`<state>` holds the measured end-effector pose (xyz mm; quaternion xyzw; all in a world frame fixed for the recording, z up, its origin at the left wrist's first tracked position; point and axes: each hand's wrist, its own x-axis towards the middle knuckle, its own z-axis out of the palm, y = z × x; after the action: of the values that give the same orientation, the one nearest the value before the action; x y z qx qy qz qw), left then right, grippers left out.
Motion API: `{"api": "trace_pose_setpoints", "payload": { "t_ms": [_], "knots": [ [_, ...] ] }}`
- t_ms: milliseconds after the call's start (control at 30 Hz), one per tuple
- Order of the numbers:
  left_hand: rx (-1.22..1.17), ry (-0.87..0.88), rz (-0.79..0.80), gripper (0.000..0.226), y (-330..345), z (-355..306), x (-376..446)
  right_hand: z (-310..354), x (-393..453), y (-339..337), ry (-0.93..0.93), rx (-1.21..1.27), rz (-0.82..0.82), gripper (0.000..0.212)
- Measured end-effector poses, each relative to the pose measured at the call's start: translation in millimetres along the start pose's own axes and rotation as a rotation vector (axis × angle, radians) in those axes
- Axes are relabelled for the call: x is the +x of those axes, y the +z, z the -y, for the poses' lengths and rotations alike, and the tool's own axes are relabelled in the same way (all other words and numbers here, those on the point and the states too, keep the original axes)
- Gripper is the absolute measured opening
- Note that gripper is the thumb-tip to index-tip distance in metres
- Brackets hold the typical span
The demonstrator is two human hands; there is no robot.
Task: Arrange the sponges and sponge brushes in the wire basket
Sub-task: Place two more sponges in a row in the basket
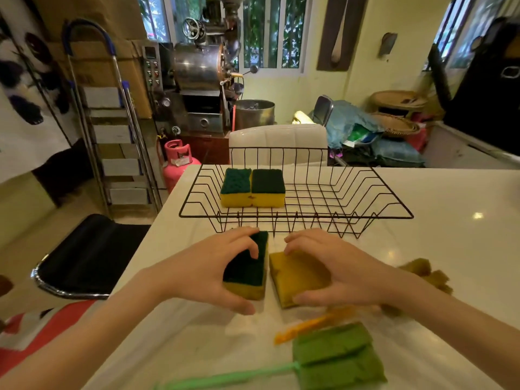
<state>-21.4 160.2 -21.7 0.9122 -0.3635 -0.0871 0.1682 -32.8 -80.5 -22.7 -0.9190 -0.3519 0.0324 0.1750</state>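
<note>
A black wire basket (365,190) stands on the white table and holds two yellow sponges with green scrub tops (235,190) (268,190) side by side at its left. In front of the basket my left hand (208,268) grips a third green-topped sponge (249,266) by its ends. Beside it my right hand (334,271) closes on a yellow sponge (295,274) lying yellow side up. Nearer to me lie a green sponge brush (334,358) with a light green handle and an orange-handled brush (304,327). A brownish sponge head (425,270) shows behind my right wrist.
The white table (450,249) ends at its left edge near my left forearm. A black stool (87,257) stands left of it on the floor. A white chair (278,142) sits behind the basket, a pink gas cylinder (177,164) and a step ladder (118,136) farther left.
</note>
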Motion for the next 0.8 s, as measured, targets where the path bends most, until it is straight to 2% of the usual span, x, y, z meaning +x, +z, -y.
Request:
{"api": "trace_pose_setpoints", "payload": {
  "t_ms": [200,467,567,667,800],
  "knots": [
    [-0.057,-0.035,0.057,0.06,-1.4,1.6,7.6,-2.6,1.8,10.6,0.072,0.002,0.04,0.068],
    [-0.159,-0.041,-0.067,0.047,10.2,6.4,3.2,-1.1,5.9,14.6,0.114,-0.017,-0.005,0.068],
    [-0.163,-0.051,-0.114,0.048,13.7,6.5,0.5,3.1,3.1,10.2,0.17,0.198,-0.129,0.06],
    [-0.138,-0.066,-0.144,0.05,15.6,5.3,1.3,6.2,0.7,2.3,0.292,0.591,-0.218,0.04],
    [-0.106,-0.087,-0.187,0.06,21.2,8.4,3.7,0.9,4.4,2.3,0.645,0.98,-0.151,0.011]
  ]
}}
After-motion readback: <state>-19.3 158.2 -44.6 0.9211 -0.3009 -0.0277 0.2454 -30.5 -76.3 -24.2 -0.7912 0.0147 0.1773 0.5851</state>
